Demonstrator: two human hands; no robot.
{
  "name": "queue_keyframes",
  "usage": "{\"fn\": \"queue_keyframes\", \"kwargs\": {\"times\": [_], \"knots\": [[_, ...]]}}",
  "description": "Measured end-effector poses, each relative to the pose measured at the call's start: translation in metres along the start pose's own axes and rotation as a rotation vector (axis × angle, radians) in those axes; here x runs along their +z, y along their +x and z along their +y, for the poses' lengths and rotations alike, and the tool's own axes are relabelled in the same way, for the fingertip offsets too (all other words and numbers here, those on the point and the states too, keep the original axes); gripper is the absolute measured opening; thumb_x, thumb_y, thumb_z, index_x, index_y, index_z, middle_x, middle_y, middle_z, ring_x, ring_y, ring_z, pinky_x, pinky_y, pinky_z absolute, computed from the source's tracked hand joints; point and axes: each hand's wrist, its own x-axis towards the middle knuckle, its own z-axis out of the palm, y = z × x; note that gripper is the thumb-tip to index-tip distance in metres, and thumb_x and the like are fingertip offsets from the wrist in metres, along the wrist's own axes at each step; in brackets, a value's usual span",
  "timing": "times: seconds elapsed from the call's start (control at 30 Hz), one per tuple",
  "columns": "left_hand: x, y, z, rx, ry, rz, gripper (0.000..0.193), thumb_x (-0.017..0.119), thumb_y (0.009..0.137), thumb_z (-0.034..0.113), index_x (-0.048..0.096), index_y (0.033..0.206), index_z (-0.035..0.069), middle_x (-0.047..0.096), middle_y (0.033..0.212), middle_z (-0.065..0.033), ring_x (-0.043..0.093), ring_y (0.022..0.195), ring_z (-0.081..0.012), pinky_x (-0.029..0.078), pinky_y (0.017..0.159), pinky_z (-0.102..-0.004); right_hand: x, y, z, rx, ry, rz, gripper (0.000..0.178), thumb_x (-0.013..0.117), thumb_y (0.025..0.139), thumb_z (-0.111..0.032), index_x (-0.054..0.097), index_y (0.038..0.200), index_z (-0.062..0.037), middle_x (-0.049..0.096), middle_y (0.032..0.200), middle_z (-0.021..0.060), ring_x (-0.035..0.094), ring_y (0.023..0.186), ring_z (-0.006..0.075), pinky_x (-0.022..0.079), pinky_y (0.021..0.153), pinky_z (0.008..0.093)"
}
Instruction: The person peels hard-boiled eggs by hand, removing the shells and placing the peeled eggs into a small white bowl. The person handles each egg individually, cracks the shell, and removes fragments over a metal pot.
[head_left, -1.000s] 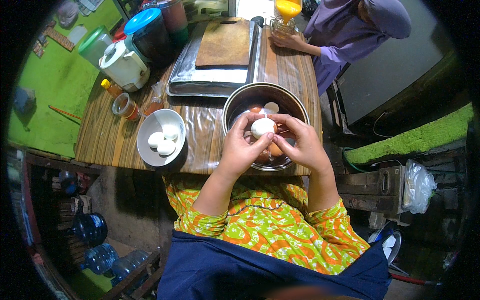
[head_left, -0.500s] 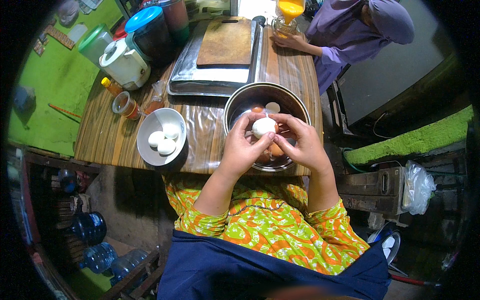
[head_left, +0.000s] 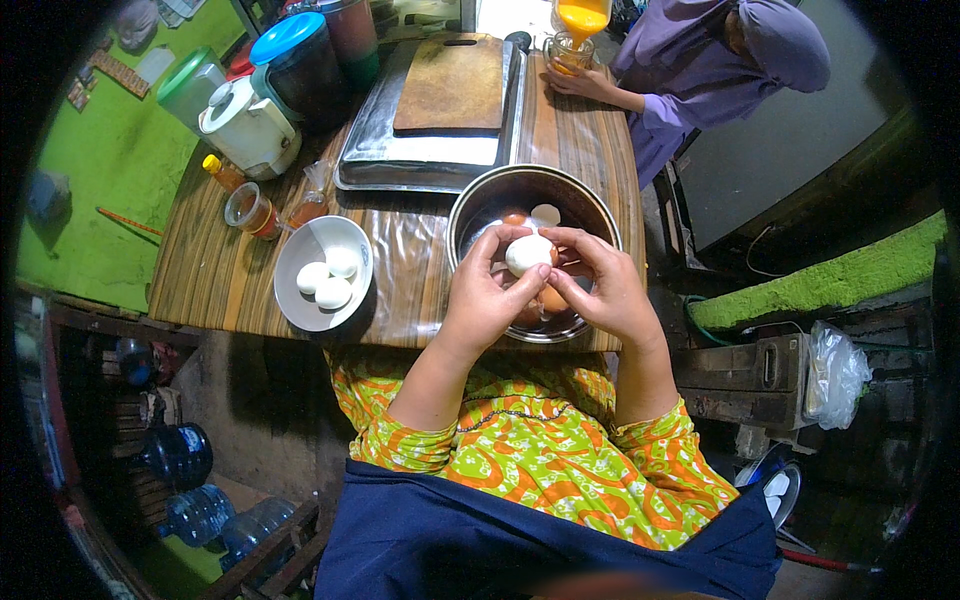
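Between my two hands is a boiled egg, mostly peeled white, with brown shell still on its right side. My left hand curls round its left, thumb beneath it. The fingertips of my right hand pinch the shell side. Both hands are over a metal pot that holds brown eggs and loose bits of shell; my hands hide part of its inside. To the left, a white bowl holds three peeled eggs.
Behind the pot, a metal tray carries a wooden cutting board. A plastic cup, a yellow-capped bottle and a white jug stand at the left. Across the table, another person holds a glass mug under pouring orange liquid.
My hands and the egg have hardly moved. At the far side, the stream of orange liquid into the mug looks narrower.
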Motion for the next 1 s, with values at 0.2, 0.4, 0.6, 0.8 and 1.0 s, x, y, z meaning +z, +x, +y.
{"fn": "queue_keyframes", "kwargs": {"times": [0.2,0.4,0.6,0.8,1.0], "knots": [[0.0005,0.0003,-0.0004,0.029,0.049,0.023,0.036,0.071,0.085,0.005,0.053,0.116,0.000,0.058,0.113,-0.0084,0.063,0.104,-0.0164,0.053,0.088,-0.0295,-0.0004,0.0004,-0.0015,-0.007,0.014,0.009,0.039,0.067,0.085,-0.001,0.058,0.124,0.0015,0.063,0.111,0.0121,0.065,0.095,0.0143,0.056,0.082,0.0278],[0.0018,-0.0005,0.0017,0.007,0.042,0.025,0.038,0.073,0.082,0.005,0.053,0.115,0.000,0.057,0.113,-0.0083,0.062,0.104,-0.0169,0.054,0.088,-0.0305,-0.0007,0.0016,-0.0044,-0.019,-0.012,0.015,0.040,0.064,0.084,0.001,0.058,0.123,0.0014,0.064,0.108,0.0128,0.065,0.094,0.0141,0.056,0.082,0.0278],[0.0028,-0.0001,-0.0011,0.036,0.142,0.063,0.039,0.074,0.081,0.005,0.053,0.114,-0.001,0.053,0.116,-0.0106,0.061,0.106,-0.0183,0.053,0.089,-0.0314,-0.0003,0.0033,-0.0070,-0.029,0.003,0.014,0.040,0.061,0.083,0.003,0.058,0.123,0.0013,0.064,0.108,0.0133,0.065,0.095,0.0148,0.056,0.082,0.0280],[-0.0001,0.0010,-0.0049,0.046,0.127,0.052,0.040,0.072,0.081,0.003,0.054,0.116,-0.001,0.052,0.117,-0.0110,0.061,0.106,-0.0193,0.053,0.090,-0.0312,-0.0020,0.0028,-0.0064,0.001,0.081,-0.024,0.040,0.060,0.085,0.001,0.056,0.125,0.0023,0.064,0.110,0.0123,0.064,0.098,0.0144,0.054,0.085,0.0277],[0.0001,0.0002,-0.0046,0.054,0.102,0.038,0.039,0.071,0.082,0.002,0.054,0.116,-0.001,0.052,0.116,-0.0111,0.062,0.106,-0.0196,0.053,0.089,-0.0311,0.0007,0.0017,-0.0016,0.029,0.118,-0.016,0.039,0.061,0.087,-0.001,0.055,0.125,0.0030,0.063,0.113,0.0113,0.063,0.099,0.0138,0.053,0.085,0.0274]]}}
